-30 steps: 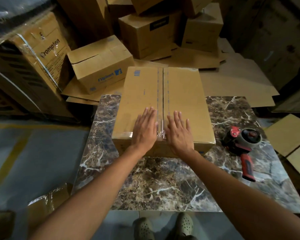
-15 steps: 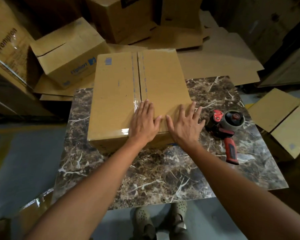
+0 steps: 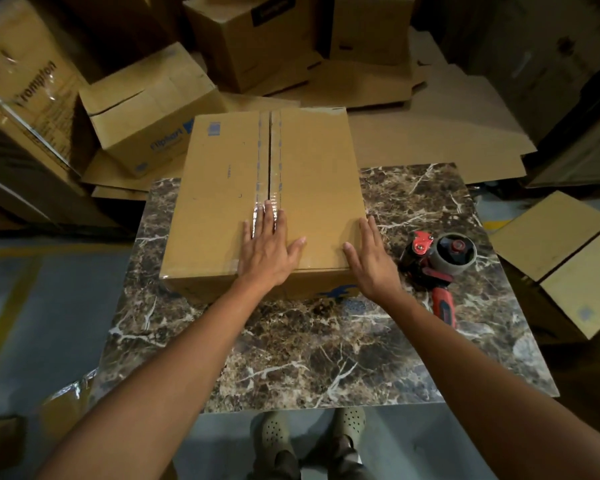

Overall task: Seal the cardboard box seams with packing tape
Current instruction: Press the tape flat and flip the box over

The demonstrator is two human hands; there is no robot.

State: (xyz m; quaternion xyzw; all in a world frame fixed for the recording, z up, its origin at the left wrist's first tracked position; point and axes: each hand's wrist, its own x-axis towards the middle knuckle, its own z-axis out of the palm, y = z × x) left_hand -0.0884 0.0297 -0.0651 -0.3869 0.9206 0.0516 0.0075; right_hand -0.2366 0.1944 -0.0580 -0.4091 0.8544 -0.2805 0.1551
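A closed brown cardboard box (image 3: 312, 188) stands on the marble table (image 3: 326, 355), its far end past the table's back edge. Clear tape (image 3: 270, 161) runs along its centre seam. My left hand (image 3: 269, 249) lies flat on the near end of that seam, fingers spread. At the box's near right corner rests my right hand (image 3: 369, 261), open, its fingers along the right edge. A red and black tape dispenser (image 3: 437, 268) lies on the table just right of that hand, handle toward me.
Many cardboard boxes (image 3: 153, 109) and flattened sheets (image 3: 440, 133) crowd the floor behind and to both sides. Folded cartons (image 3: 561, 258) lie at the right of the table. My feet (image 3: 312, 431) stand at the table's near edge.
My right hand has slid off the centre seam to the box's near right corner. The left hand has moved onto the seam. The camera has shifted.
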